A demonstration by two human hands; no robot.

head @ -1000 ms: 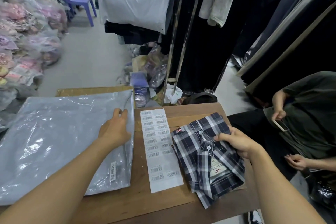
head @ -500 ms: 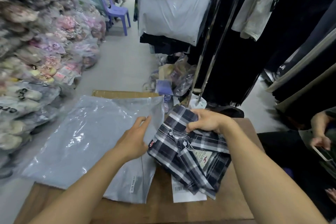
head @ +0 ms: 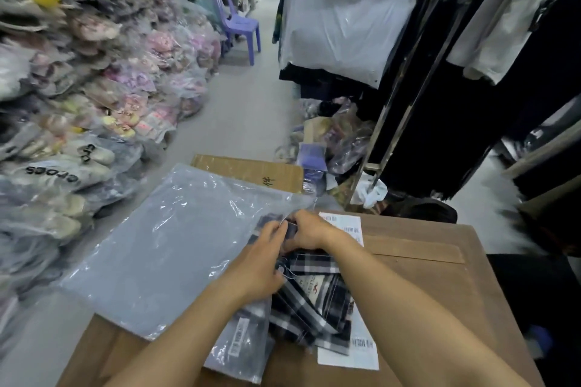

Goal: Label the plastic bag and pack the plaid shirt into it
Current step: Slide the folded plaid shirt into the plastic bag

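Observation:
A clear grey plastic bag (head: 163,248) lies flat on the brown table (head: 424,280), hanging over its left edge. A barcode label (head: 238,343) is stuck near the bag's open right edge. The folded navy-and-white plaid shirt (head: 311,302) lies at that opening, its left part under the plastic. My left hand (head: 261,264) grips the bag's edge over the shirt. My right hand (head: 306,231) holds the shirt's far end at the bag's mouth.
A white sheet of barcode labels (head: 355,352) lies under the shirt. A cardboard box (head: 248,171) stands behind the table. Bagged shoes (head: 78,97) pile up on the left, clothing racks (head: 440,88) stand on the right, and a purple chair (head: 235,22) sits down the aisle.
The shirt has moved left from beside the bag into its opening. My left hand now holds the bag's edge and my right hand has pushed the shirt in. The view swung left.

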